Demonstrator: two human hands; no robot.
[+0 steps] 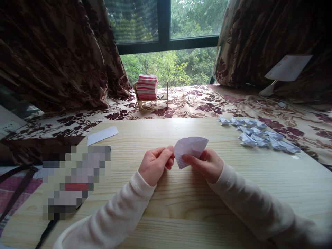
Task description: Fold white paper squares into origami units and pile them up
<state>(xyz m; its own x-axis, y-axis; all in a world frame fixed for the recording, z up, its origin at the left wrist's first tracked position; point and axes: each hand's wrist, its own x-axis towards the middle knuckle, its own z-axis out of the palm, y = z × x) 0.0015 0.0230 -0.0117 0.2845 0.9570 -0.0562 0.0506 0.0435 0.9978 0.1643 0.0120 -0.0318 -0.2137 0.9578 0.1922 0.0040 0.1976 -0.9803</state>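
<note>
A pale, folded piece of paper (191, 147) is held up over the wooden table (176, 211), its sides curving to a point at the right. My right hand (209, 164) grips it from the right, thumb across its face and the other fingers hidden behind. At its left edge, my left hand (157, 164) is closed, thumb pressed to the curled fingers, pinching the paper's edge. Several folded paper pieces (255, 133) stand in rows at the table's far right. A flat white paper strip (103, 135) lies at the far left.
A blurred-out item (76, 181) with a dark strap lies on the table's left side. Beyond the table, a small wooden rack (140, 102) holds stacked pink-and-white cloths (146, 87) on flowered fabric. A white lamp (289, 69) stands at the back right, beside curtains.
</note>
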